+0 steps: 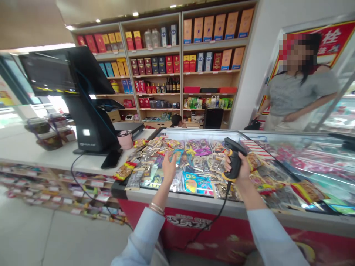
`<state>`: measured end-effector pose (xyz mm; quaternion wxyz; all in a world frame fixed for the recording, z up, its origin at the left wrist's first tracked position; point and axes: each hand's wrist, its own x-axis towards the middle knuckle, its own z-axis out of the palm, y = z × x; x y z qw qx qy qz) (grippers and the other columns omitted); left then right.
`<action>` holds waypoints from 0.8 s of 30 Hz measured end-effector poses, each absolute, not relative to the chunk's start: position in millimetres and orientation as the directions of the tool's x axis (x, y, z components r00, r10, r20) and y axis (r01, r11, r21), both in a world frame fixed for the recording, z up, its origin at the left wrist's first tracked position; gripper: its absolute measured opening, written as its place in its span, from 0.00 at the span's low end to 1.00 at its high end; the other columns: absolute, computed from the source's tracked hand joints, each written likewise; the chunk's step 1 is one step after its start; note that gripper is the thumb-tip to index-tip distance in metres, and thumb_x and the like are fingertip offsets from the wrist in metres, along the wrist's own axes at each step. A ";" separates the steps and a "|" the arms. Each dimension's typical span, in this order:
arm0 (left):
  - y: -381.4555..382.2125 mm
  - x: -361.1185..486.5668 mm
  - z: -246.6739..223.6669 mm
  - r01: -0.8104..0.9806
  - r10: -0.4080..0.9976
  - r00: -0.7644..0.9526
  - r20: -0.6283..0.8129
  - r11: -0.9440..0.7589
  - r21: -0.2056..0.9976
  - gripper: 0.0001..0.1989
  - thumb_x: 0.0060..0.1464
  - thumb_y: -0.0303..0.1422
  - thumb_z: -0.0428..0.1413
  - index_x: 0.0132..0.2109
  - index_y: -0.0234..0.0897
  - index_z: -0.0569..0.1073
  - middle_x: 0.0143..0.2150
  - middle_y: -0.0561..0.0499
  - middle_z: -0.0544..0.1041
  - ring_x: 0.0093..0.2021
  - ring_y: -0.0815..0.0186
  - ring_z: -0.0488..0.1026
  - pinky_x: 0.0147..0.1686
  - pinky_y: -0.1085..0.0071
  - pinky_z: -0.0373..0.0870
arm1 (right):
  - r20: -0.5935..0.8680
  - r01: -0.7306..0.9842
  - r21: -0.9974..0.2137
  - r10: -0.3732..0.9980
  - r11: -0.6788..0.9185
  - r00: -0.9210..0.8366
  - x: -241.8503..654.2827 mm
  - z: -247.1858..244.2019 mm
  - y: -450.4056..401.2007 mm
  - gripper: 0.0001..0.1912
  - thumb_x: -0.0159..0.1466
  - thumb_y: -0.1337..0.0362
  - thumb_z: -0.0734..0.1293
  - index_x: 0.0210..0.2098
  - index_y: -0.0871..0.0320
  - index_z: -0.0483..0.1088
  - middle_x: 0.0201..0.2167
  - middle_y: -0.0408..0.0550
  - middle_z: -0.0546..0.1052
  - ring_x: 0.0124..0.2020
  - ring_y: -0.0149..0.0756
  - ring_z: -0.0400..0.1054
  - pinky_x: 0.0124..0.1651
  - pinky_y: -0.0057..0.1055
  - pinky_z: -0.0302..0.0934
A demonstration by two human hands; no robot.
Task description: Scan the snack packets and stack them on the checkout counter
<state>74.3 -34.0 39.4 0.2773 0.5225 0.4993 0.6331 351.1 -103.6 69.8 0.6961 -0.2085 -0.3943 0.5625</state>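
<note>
My right hand (242, 168) is wrapped round the grip of a black and yellow barcode scanner (234, 157), held above the packets on the chest freezer. Its black cable (222, 210) hangs down over the freezer's front. My left hand (168, 166) reaches over the packets with its fingers apart, holding nothing that I can see. Close to its fingertips lies a blue packet (179, 154). Many small snack packets cover the freezer top, among them a large blue and yellow one (196, 183), purple ones (199, 147) and a red and yellow one (124, 170) at the left corner.
A black checkout terminal (94, 129) stands on the white counter (16, 147) at left, with a phone (111, 159), a pink cup (125, 140) and jars (50, 138) near it. The chest freezer (155, 197) spans the front. Shelves of boxes and a person (296, 88) are beyond.
</note>
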 end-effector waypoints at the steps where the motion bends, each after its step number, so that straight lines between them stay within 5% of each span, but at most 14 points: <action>1: -31.0 61.2 38.1 0.175 0.864 -0.324 0.385 -0.345 0.922 0.16 0.56 0.36 0.55 0.51 0.37 0.74 0.51 0.43 0.77 0.53 0.57 0.73 0.56 0.60 0.66 | 0.309 -0.631 -0.733 0.951 0.257 0.028 339.4 68.9 -97.4 0.15 0.55 0.49 0.68 0.30 0.54 0.65 0.21 0.40 0.66 0.14 0.28 0.57 0.13 0.25 0.57; 18: -6.8 -74.1 -1.4 0.404 0.794 -0.494 0.356 -0.153 0.902 0.19 0.57 0.34 0.49 0.53 0.34 0.72 0.50 0.40 0.77 0.51 0.55 0.75 0.55 0.58 0.67 | 0.175 -0.690 -0.723 0.960 -0.023 -0.216 206.2 30.6 -22.1 0.14 0.58 0.51 0.67 0.31 0.56 0.67 0.19 0.40 0.69 0.13 0.27 0.59 0.15 0.24 0.57; 21: -7.7 -79.2 -6.0 0.601 0.798 -0.413 0.439 -0.123 0.790 0.21 0.57 0.34 0.49 0.56 0.32 0.70 0.52 0.37 0.76 0.52 0.53 0.74 0.54 0.57 0.66 | 0.104 -0.680 -0.728 0.966 -0.087 -0.235 192.6 20.7 -12.9 0.14 0.59 0.51 0.66 0.30 0.56 0.67 0.18 0.39 0.69 0.13 0.27 0.59 0.15 0.24 0.56; 24: -13.3 -72.4 -7.2 0.839 0.777 -0.253 0.577 -0.121 0.531 0.25 0.57 0.36 0.51 0.59 0.29 0.66 0.55 0.33 0.73 0.55 0.49 0.70 0.54 0.56 0.65 | 0.013 -0.643 -0.745 0.961 -0.175 -0.276 179.6 8.2 -8.6 0.16 0.58 0.49 0.66 0.29 0.56 0.66 0.17 0.39 0.69 0.12 0.27 0.59 0.14 0.24 0.55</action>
